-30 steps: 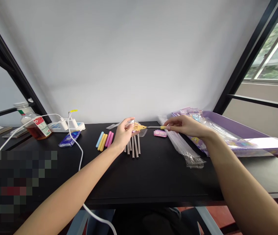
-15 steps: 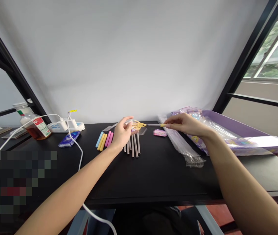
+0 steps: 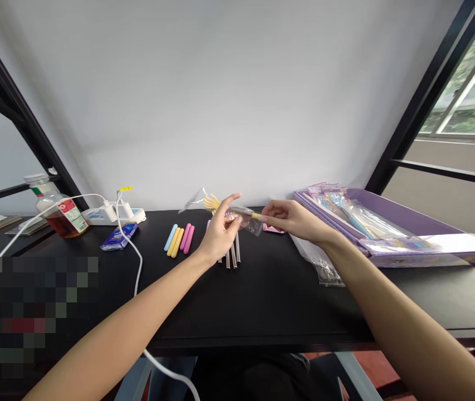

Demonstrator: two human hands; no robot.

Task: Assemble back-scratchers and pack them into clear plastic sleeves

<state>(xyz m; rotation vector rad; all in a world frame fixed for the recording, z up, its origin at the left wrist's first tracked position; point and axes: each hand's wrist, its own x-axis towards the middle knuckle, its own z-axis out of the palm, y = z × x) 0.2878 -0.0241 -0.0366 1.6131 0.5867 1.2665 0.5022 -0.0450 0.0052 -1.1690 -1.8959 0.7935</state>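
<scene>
My left hand pinches a clear plastic sleeve above the black table. A thin rod with a yellow hand-shaped head passes through that sleeve, its head sticking out toward the wall. My right hand grips the rod's yellow handle end at the sleeve's mouth. Several metal rods lie on the table under my left hand. Coloured sticks, blue, yellow and pink, lie just left of them.
A purple tray with packed items stands at the right, a stack of clear sleeves beside it. A small pink item lies behind my right hand. At the left are a bottle, a power strip, a white cable and a blue packet.
The rod has slid left into the clear sleeve, and its yellow head now sticks out the far end. My right hand moved left toward my left hand; both rose a little.
</scene>
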